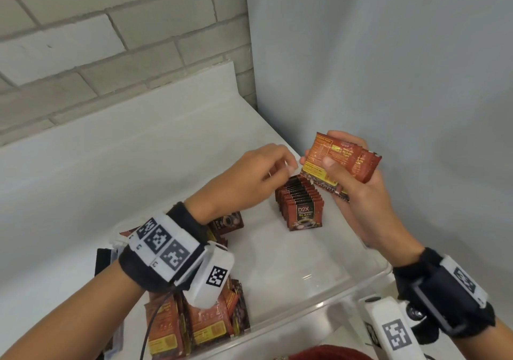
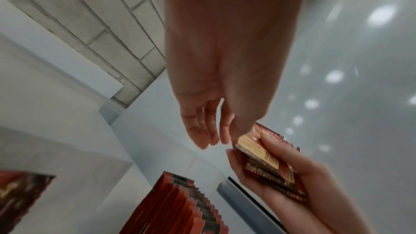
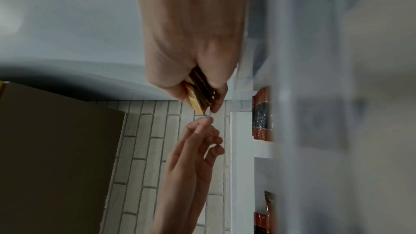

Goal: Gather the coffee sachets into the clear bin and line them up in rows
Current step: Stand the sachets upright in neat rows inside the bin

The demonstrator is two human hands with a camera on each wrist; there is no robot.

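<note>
Head view: the right hand (image 1: 352,182) grips a fan of sachets (image 1: 341,162) above the clear bin (image 1: 319,301); the left hand (image 1: 247,182), fingers loosely curled and holding nothing, reaches just beside them.

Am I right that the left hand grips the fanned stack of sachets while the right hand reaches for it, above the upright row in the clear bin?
Hands are swapped. In the head view the right hand grips the fanned stack of sachets; the left hand reaches for it, above the upright row in the clear bin.

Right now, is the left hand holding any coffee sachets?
No, the left hand holds nothing, its fingertips reaching toward the fan of sachets gripped in the right hand.
</note>
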